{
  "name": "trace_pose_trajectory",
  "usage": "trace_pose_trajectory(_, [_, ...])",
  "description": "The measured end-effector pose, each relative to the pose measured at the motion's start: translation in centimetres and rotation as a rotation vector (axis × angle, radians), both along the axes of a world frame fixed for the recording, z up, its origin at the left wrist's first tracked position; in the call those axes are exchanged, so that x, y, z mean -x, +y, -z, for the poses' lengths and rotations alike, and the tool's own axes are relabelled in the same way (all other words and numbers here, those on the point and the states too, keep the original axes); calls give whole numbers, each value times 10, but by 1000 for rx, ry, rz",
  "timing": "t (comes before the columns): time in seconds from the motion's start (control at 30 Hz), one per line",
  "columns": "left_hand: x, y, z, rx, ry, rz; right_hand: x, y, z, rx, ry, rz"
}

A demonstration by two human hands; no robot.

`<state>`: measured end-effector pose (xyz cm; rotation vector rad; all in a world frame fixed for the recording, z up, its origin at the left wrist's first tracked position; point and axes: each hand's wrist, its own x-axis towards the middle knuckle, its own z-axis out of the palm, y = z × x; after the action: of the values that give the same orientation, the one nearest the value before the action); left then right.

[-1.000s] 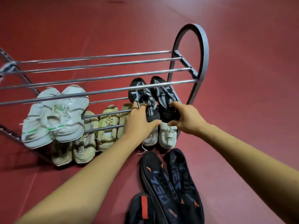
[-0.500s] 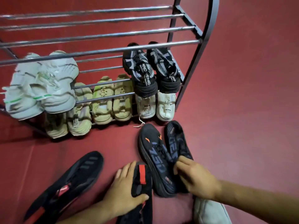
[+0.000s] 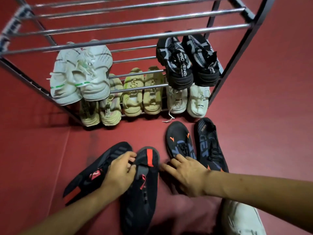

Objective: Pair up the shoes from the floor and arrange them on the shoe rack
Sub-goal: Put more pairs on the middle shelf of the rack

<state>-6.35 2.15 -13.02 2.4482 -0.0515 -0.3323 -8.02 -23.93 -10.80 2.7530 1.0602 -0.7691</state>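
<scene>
Two black shoes with red marks lie on the red floor in front of me, one angled left (image 3: 91, 173) and one pointing at the rack (image 3: 140, 197). My left hand (image 3: 118, 173) lies across the gap between them, its fingers curled onto the inner edge of the shoe that points at the rack. My right hand (image 3: 184, 173) is spread with straight fingers; its index tip touches that same shoe, and the other fingers rest on the nearer shoe (image 3: 179, 139) of a black, blue and orange pair, whose mate (image 3: 210, 145) lies beside it.
The metal shoe rack (image 3: 128, 39) stands ahead. Its middle tier holds a white pair (image 3: 81, 75) and a black and grey pair (image 3: 186, 61). Beige pairs (image 3: 142, 94) and a cream pair (image 3: 188, 99) fill the bottom tier. A pale shoe-like thing (image 3: 242, 217) is cut off at bottom right.
Both hands left the black and grey pair on the rack and came down to the floor. My left hand moved onto the black and red shoes; my right hand shifted left toward them.
</scene>
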Motion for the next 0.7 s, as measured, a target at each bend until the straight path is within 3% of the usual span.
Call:
trace_pose_trajectory(0.13, [-11, 45, -7, -47, -62, -14, -4, -4, 6, -152, -45, 67])
trace_pose_trajectory(0.23, [-11, 75, -9, -360, -169, 85, -19, -13, -1, -215, -144, 401])
trace_pose_trajectory(0.3, [-7, 92, -7, -524, -3, 82, -31, -22, -2, -130, -56, 681])
trace_pose_trajectory(0.4, [-2, 103, -7, -531, 314, -15, -41, -29, 6, -160, 96, 917])
trace_pose_trajectory(0.53, [0, 97, -23, -559, 214, -2, -40, -25, 13, -263, 207, 1043])
trace_pose_trajectory(0.7, [2, 79, -61, -454, 230, -61, -22, -29, 23, -328, 240, 901])
